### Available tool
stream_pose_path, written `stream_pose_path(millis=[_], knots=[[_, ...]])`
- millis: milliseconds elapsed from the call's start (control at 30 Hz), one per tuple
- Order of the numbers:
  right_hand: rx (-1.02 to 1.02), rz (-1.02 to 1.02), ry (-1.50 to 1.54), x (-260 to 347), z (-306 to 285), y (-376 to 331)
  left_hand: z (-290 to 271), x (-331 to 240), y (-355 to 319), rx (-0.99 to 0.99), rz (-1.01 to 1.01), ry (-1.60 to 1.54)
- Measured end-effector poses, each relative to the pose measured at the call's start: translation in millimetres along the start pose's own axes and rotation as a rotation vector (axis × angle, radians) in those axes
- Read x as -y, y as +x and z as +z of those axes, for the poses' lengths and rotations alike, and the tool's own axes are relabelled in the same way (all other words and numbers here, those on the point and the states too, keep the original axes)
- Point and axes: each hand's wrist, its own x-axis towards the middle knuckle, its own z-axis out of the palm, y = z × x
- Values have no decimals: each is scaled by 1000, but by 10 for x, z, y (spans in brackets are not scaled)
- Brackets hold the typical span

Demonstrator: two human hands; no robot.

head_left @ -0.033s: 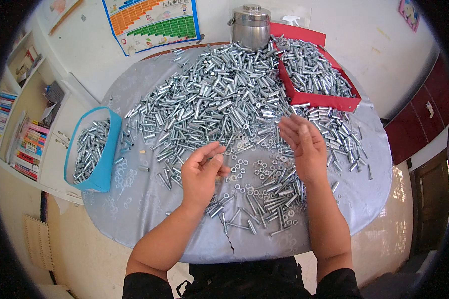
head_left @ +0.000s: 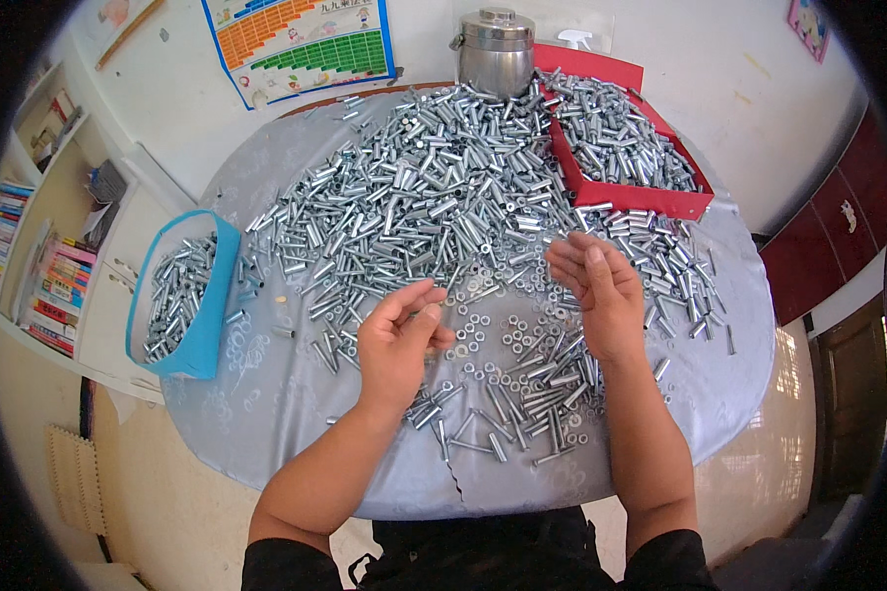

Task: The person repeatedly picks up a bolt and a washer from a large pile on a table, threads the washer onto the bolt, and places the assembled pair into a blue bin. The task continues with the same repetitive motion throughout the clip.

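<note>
My left hand (head_left: 392, 345) hovers over the near middle of the table, its fingers loosely curled and apart from the thumb. Nothing shows in it, though its palm is partly hidden. To the right, my right hand (head_left: 609, 300) is raised with fingers stretched out and nothing visible in it. Between the hands lie scattered hex nuts and washers (head_left: 475, 335). A small heap of sleeved metal bolts (head_left: 557, 389) is just left of my right forearm. Beyond both hands spreads a big pile of silvery bolts and sleeves (head_left: 394, 202).
A red box (head_left: 650, 201) full of metal sleeves stands at the far right, beside a steel lidded pot (head_left: 497, 59). At the left is a blue box (head_left: 195, 362), partly filled with similar parts. A grey cloth (head_left: 266, 433) covers the round table. Bookshelves (head_left: 59, 197) stand further left.
</note>
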Motion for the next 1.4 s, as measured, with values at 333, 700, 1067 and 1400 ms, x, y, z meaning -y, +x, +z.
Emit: stream_pose_path(millis=[333, 700, 1067, 1400], knots=[[-140, 16, -109, 17, -71, 1, -22, -4, 1, -4, 0, 29], [-109, -18, -499, 94, -119, 1, -1, -6, 0, -3, 16, 23], [742, -168, -1160, 142, -119, -117, -14, 31, -1, 37, 5, 18], [715, -207, -1286, 110, -23, -176, 12, 39, -9, 39, -7, 38]])
